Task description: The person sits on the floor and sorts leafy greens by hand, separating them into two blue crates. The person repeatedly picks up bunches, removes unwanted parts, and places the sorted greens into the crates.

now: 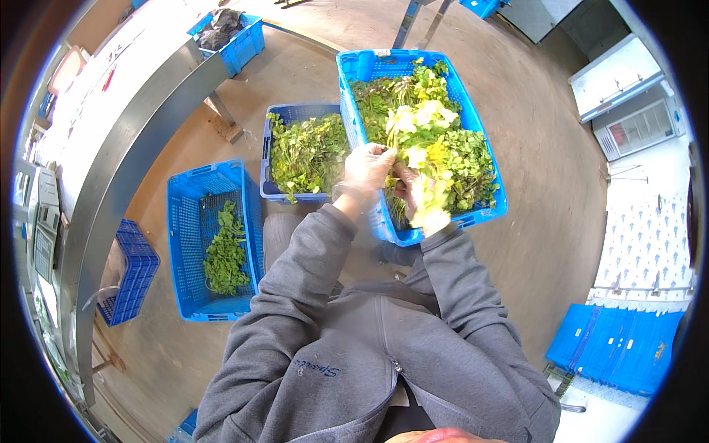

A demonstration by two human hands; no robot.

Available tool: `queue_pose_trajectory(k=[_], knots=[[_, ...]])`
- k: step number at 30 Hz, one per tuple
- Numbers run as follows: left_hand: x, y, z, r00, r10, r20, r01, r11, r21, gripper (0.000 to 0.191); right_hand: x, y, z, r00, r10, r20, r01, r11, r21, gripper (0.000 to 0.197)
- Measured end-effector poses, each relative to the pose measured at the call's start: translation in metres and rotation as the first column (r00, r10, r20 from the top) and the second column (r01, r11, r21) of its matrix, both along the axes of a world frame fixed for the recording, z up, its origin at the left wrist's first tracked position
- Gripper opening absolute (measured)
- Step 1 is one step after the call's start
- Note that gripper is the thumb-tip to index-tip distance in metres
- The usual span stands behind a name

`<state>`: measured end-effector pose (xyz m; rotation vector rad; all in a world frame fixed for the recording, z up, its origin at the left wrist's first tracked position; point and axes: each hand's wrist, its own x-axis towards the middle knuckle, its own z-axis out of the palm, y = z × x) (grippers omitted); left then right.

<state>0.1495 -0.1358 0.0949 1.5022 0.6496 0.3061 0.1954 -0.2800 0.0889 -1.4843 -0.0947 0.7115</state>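
A bunch of leafy green herbs (424, 124) rises above a large blue plastic crate (490, 166) filled with similar greens. My right hand (412, 191), partly covered by bright leaves, is closed around the stems. Just beside it, my left hand (368, 166), in a clear thin glove, pinches at the stems or a leaf with thumb and forefinger; what exactly lies between them is too small to tell. Left of this crate, a second crate (266, 149) holds more cut greens. Nearer to me at the left, a deep blue crate (185, 243) contains a smaller pile of herbs (227, 255).
A long metal-edged table (138, 133) curves along the left, with a scale (47, 221) on it. Beneath it stands a dark blue crate (135, 271). A crate with black plastic (243, 47) is at the upper left. Stacked blue crates (615, 349) lie at the lower right.
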Motion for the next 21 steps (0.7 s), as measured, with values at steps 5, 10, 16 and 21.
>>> queue_pose_trajectory(k=[5,10,16,21], knots=[[-0.004,-0.009,-0.028,0.962,-0.08,0.262,0.106,0.991,-0.085,0.023,0.008,-0.008,-0.01,0.922,0.047,-0.385,0.122,0.907,0.404,0.03],[-0.036,-0.022,-0.032,0.957,-0.14,0.256,0.08,0.97,0.232,0.023,0.008,-0.017,-0.015,0.879,-0.067,-0.472,0.255,0.902,0.348,0.019],[-0.065,-0.017,-0.029,0.95,-0.122,0.287,0.036,0.957,0.288,0.014,-0.022,-0.014,0.009,0.907,-0.01,-0.421,0.183,0.91,0.372,0.027],[-0.086,-0.019,0.012,0.932,-0.063,0.356,-0.083,0.921,0.381,0.009,-0.021,-0.026,-0.017,0.875,-0.139,-0.464,0.338,0.861,0.38,0.033]])
